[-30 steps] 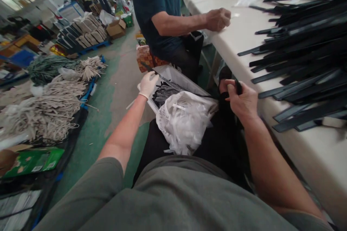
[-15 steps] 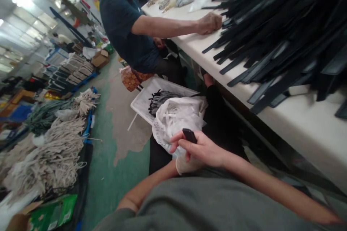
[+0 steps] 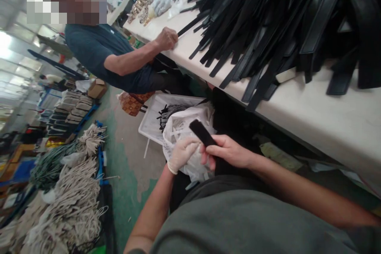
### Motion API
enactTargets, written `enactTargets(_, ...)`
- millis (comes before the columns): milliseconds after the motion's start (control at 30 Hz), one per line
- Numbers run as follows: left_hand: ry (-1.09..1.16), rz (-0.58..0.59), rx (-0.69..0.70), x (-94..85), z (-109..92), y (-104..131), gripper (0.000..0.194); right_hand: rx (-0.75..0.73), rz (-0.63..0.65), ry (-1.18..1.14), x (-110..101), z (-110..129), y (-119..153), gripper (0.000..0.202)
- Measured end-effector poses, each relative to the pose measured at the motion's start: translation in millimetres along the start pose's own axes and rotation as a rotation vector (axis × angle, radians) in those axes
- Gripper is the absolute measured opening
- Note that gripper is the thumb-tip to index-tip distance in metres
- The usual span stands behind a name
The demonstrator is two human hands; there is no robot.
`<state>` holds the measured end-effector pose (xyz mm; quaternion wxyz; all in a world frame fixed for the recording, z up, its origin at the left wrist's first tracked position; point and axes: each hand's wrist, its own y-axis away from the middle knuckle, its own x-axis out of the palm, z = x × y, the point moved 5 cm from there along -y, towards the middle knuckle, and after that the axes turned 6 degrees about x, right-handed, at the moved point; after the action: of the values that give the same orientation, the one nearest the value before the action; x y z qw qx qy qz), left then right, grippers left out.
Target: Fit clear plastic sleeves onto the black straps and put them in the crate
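Observation:
My right hand (image 3: 229, 150), bare, grips a short flat black strap (image 3: 203, 133) by its lower end, thumb on top. The strap tilts up and to the left. My left hand (image 3: 183, 153) wears a pale thin glove and is beside the strap's left side, its fingers curled together with the tips close to my right fingers. Whether anything is pinched there cannot be made out. Below both hands a white plastic bag (image 3: 172, 129) lies open on my lap, full of whitish strips or film.
A white crate (image 3: 145, 125) holding dark strips stands beyond the bag. On the right, a white-topped table (image 3: 312, 127) carries a heap of black straps (image 3: 253, 35). A co-worker's hand (image 3: 167, 39) touches one strap end. Bundled cords (image 3: 71, 190) lie at left.
My left hand has come out from beneath my right hand to its left. More of the black strap shows now. The view has shifted, and the co-worker's arm appears further left.

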<state>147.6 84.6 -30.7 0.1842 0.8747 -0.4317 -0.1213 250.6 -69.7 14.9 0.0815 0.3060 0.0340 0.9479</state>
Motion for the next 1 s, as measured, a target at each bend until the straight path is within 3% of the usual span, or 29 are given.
enactTargets(100,-0.498,-0.121,0.409,-3.2,-30.0,-44.8,0.023,-0.017,-0.073,-0.145,-20.2,-4.6,1.9,0.029)
enactTargets(133,-0.680,-0.157,0.482,-2.8,-33.0,-58.0,0.027,-0.015,-0.074,-0.200,-24.4,-8.2,2.1,0.032)
enactTargets(233,-1.040,-0.181,0.452,-5.2,-22.9,-86.4,0.021,0.006,-0.071,-0.353,-31.0,-19.6,3.9,0.031)
enactTargets(300,-1.102,-0.176,0.458,-10.2,-17.2,-87.9,0.009,0.019,-0.105,-0.387,-34.3,-24.9,6.5,0.027)
enactTargets(400,-0.953,-0.184,0.609,-22.1,-23.2,-63.6,0.009,0.049,-0.196,-0.338,-41.2,-29.4,8.8,0.026)
enactTargets(533,-0.591,-0.276,0.771,-43.5,-40.9,-4.8,0.015,0.185,-0.265,-0.247,-42.8,-38.1,-1.9,0.028)
enactTargets(600,-0.536,-0.289,0.866,-46.5,-48.0,27.4,0.016,0.270,-0.241,-0.192,-32.7,-44.8,-12.8,0.030)
enactTargets(733,-0.777,-0.258,1.120,-36.6,-54.8,86.5,0.019,0.406,-0.108,-0.097,7.6,-60.7,-33.4,0.040)
enactTargets(833,-0.976,-0.228,1.253,-27.1,-50.2,117.3,0.030,0.449,-0.070,-0.045,34.1,-67.4,-42.9,0.047)
enactTargets(933,-0.947,-0.189,1.238,-23.6,-40.4,132.1,0.035,0.428,-0.144,0.061,42.6,-60.6,-49.7,0.040)
enactTargets(1000,-0.733,-0.247,1.042,-30.5,-32.4,131.2,0.034,0.364,-0.202,0.184,41.0,-48.1,-54.3,0.029)
